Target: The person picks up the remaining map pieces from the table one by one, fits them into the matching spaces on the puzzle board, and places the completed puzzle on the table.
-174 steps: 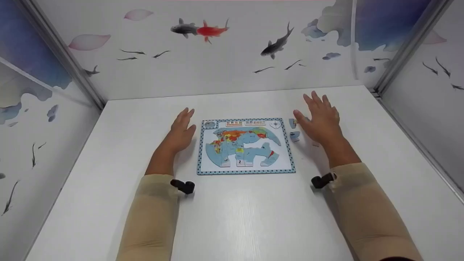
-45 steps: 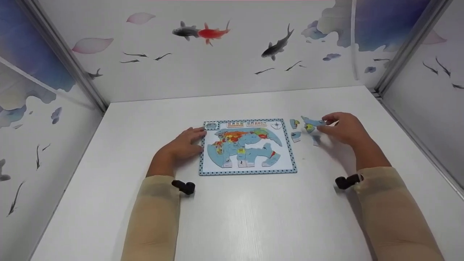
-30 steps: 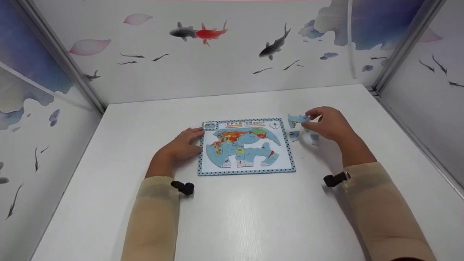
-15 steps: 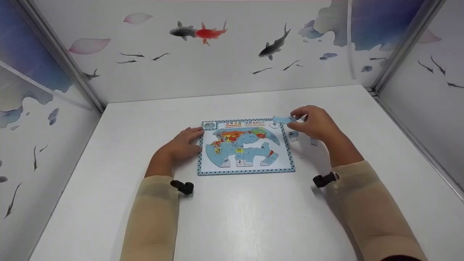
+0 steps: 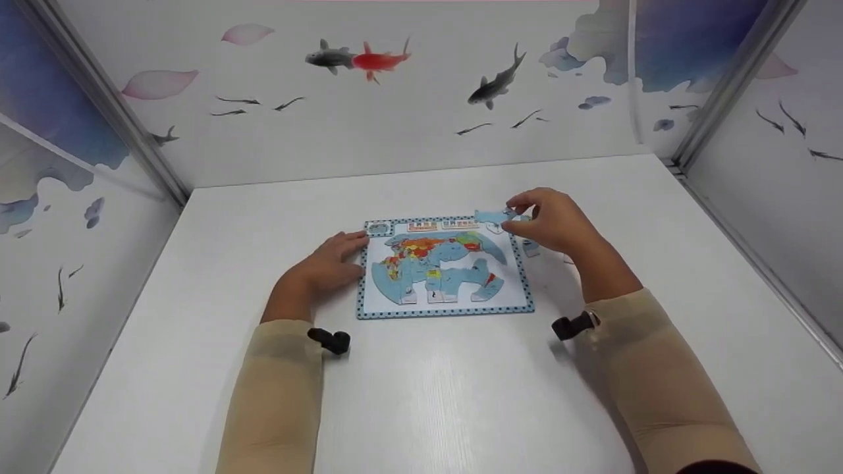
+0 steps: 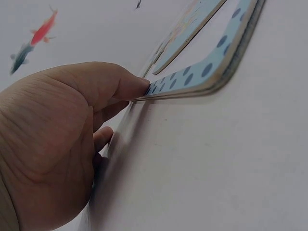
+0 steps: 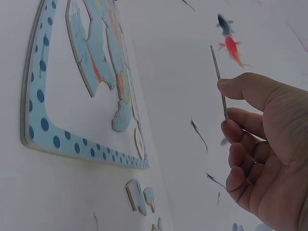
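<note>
A world map puzzle board (image 5: 444, 312) with a blue dotted border lies on the table, part of its map filled with pieces and white gaps showing at the right and bottom. My right hand (image 5: 556, 220) pinches a light blue puzzle piece (image 5: 490, 216) between thumb and fingers, over the board's top right corner. Seen edge-on in the right wrist view, that thin piece (image 7: 219, 72) stands away from the board. My left hand (image 5: 323, 266) rests at the board's left edge, its fingertips on the border. In the left wrist view the thumb (image 6: 137, 86) touches the board's rim.
Loose puzzle pieces lie right of the board, one piece (image 5: 531, 249) partly behind the right hand; the right wrist view shows several, including a blue piece (image 7: 136, 196). A wall (image 5: 421, 145) painted with fish rises behind the white table (image 5: 408, 395).
The right hand, open over the loose pieces at first, has picked up a blue puzzle piece and carried it left over the board's corner. The left hand has come to rest on the board's left edge.
</note>
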